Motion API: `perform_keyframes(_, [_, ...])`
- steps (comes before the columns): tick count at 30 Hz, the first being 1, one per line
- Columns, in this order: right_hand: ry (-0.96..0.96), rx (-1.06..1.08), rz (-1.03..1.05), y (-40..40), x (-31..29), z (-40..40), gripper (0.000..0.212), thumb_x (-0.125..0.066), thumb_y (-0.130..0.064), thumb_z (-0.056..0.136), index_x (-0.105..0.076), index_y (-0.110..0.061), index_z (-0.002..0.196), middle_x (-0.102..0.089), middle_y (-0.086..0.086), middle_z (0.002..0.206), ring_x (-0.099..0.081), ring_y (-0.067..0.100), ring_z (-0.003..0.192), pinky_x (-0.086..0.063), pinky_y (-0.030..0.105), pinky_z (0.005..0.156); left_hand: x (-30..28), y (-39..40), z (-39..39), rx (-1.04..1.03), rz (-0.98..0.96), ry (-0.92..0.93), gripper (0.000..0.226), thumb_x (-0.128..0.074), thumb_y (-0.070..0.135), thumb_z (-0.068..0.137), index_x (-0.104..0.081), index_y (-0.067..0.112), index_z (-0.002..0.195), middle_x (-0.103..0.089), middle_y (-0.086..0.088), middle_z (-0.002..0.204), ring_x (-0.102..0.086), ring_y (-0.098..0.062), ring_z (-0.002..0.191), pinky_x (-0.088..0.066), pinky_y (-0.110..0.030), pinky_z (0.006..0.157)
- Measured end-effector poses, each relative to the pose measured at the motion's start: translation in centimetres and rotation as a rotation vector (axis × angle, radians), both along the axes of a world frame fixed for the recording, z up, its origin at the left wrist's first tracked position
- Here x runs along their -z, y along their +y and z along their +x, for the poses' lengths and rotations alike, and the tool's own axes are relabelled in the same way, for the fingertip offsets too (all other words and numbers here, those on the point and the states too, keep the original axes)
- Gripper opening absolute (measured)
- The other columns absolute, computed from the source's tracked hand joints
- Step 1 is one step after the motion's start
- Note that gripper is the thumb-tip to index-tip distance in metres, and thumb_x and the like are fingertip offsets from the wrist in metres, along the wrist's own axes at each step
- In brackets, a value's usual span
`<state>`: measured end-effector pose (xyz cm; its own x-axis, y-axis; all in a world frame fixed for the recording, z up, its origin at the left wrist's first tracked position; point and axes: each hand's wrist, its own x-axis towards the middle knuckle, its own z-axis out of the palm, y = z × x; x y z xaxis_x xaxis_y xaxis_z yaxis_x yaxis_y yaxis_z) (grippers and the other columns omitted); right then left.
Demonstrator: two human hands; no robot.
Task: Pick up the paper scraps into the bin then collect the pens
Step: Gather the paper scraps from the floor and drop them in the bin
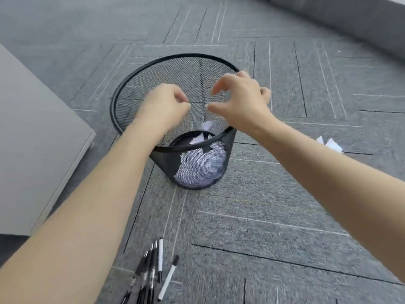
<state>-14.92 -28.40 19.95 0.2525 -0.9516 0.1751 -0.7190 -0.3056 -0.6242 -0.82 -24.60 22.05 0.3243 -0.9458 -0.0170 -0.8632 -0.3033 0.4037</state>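
A black wire-mesh bin [131, 84] stands on the grey carpet, with white paper scraps [200, 170] piled at its bottom. Both hands hover over its mouth. My left hand [164, 102] has its fingers curled shut, nothing visible in them. My right hand [238, 97] has its fingers spread apart, and a small white scrap [207, 125] hangs in the air below it inside the bin. Two more white scraps [329, 144] lie on the carpet to the right of the bin. Several black and white pens [153, 273] lie bunched on the floor near the bottom edge.
A grey cabinet or low furniture block [37, 132] stands on the left, close to the bin. A grey wall base [341, 20] runs across the far right corner. Carpet tiles cover the floor all around.
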Motion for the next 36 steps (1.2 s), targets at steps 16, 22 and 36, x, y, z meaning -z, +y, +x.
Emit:
perform_keyframes(16, [-0.358,0.869,0.345,9.5,17.0,-29.6,0.006,-0.056,-0.017,0.086,-0.056,-0.015,0.091,-0.06,0.007,0.099,-0.058,0.021,0.087,-0.05,0.032,0.078,14.6,2.9,-28.1,0.788,0.233,0.159,0.015,-0.049,0.018,0.09,-0.062,0.015,0.099,-0.061,-0.007,0.106,-0.057,-0.029,0.101,-0.048,-0.039,0.084])
perform_keyframes(22, [-0.18,0.799,0.55,12.7,20.3,-33.1,0.019,-0.057,-0.026,0.089,-0.059,-0.017,0.106,-0.062,0.0,0.111,-0.059,0.014,0.084,-0.05,0.034,0.078,21.8,2.4,-31.2,0.551,0.62,0.154,0.053,-0.056,0.037,0.088,-0.042,0.008,0.13,-0.046,-0.012,0.133,-0.051,-0.03,0.115,-0.046,-0.042,0.093])
perform_keyframes(36, [-0.159,0.55,0.596,12.1,22.3,-31.7,0.038,-0.052,-0.008,0.081,-0.059,-0.014,0.117,-0.049,0.007,0.13,-0.048,0.025,0.119,-0.038,0.043,0.103,24.3,1.9,-38.2,0.522,0.505,0.135,0.041,-0.057,0.026,0.088,-0.041,0.008,0.12,-0.055,-0.018,0.123,-0.047,-0.037,0.117,-0.041,-0.043,0.087])
